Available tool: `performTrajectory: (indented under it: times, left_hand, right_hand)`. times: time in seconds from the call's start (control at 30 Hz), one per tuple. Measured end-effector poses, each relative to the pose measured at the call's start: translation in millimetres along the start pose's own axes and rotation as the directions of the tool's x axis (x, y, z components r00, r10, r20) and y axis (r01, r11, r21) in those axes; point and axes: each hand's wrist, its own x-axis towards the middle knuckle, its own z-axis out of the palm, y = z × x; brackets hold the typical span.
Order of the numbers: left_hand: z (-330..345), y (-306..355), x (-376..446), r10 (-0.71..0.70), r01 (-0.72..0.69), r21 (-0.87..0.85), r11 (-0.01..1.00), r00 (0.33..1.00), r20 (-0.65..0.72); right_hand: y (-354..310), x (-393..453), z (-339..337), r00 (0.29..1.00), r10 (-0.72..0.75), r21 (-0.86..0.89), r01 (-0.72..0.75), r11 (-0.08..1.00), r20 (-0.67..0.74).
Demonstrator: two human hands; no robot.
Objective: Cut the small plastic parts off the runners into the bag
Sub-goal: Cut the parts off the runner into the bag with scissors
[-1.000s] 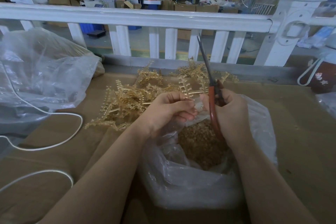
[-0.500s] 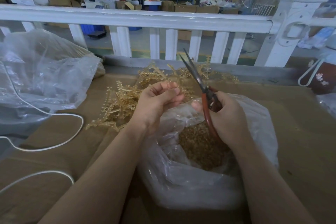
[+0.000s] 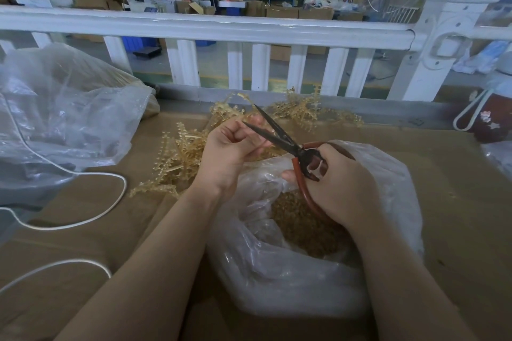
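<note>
Bag (image 3: 291, 279) on desk is approx. half filled w/ cut parts (image 3: 302, 224); a heap of runners (image 3: 182, 158) is left behind it. Scissors (image 3: 279, 137), blades parted, are gripped by right hand (image 3: 338, 185). Left hand (image 3: 232, 152) is curled over bag; whether a runner is pinched can't be told.

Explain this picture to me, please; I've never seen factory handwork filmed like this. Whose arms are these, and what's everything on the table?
There is no machine: a camera on a worker's head looks down at their own hands. The right hand holds red-handled scissors, blades open. The left hand pinches something small at the blades; I can't tell what. Below them, a clear bag holds cut-off pieces. A pile of yellowish plastic runners lies on the cardboard-covered table, beside a white cord.
</note>
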Motion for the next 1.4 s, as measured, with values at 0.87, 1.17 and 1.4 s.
performTrajectory:
  times: [0.87, 1.17, 1.4]
  left_hand:
    - [-5.0, 2.3, -0.2, 0.023, -0.024, 0.02, 1.0, 0.999, 0.043]
    - [-7.2, 3.6, -0.2, -0.046, 0.046, -0.013, 0.999, 0.997, 0.066]
    - [-5.0, 1.7, -1.6, -0.058, 0.05, 0.097, 0.994, 0.995, 0.084]
  right_hand:
    - [4.9, 0.4, 4.8, 0.996, -0.033, -0.076, 0.027, 0.997, -0.081]
    - [2.8, -0.6, 3.4, 0.996, -0.014, -0.044, 0.011, 0.999, -0.084]
    - [0.3, -0.7, -0.5, 0.995, -0.022, -0.064, 0.016, 0.998, -0.099]
